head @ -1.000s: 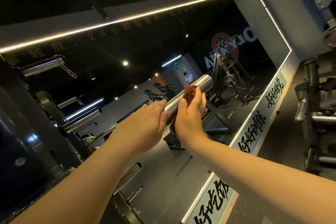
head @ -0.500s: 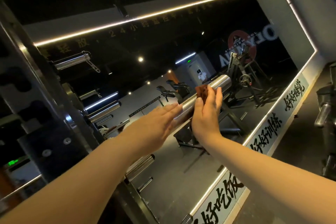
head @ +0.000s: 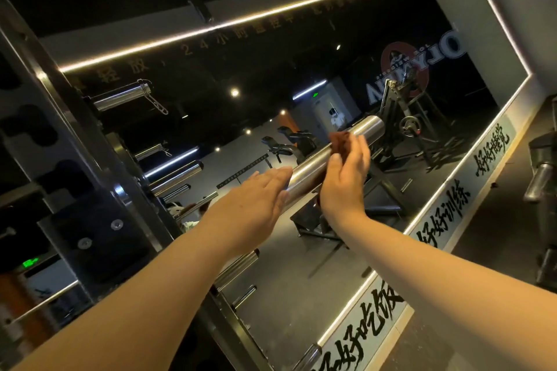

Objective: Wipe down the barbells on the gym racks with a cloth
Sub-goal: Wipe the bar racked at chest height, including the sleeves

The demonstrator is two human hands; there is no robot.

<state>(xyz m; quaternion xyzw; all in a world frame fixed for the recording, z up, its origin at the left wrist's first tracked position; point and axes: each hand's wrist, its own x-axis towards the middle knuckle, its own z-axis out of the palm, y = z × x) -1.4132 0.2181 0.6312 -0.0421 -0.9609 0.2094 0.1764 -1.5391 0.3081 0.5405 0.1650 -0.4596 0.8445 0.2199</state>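
A shiny steel barbell sleeve (head: 313,163) juts up and to the right from the rack, ending at a round cap (head: 372,126). My right hand (head: 343,178) holds a brown cloth (head: 339,141) against the sleeve, fingers extended upward along its near side. Only the top of the cloth shows above my fingers. My left hand (head: 256,199) lies flat with straight fingers, fingertips touching the sleeve lower down. The bar's inner part is hidden behind my left hand and arm.
A black perforated rack upright (head: 69,159) stands at the left with chrome pegs (head: 120,98). A large wall mirror (head: 422,39) with a lit edge lies behind the bar. Another machine (head: 542,166) is at the right edge.
My right hand and the cloth have slid up the sleeve toward its end cap. The left hand stays flat on the lower sleeve. My view has shifted left.
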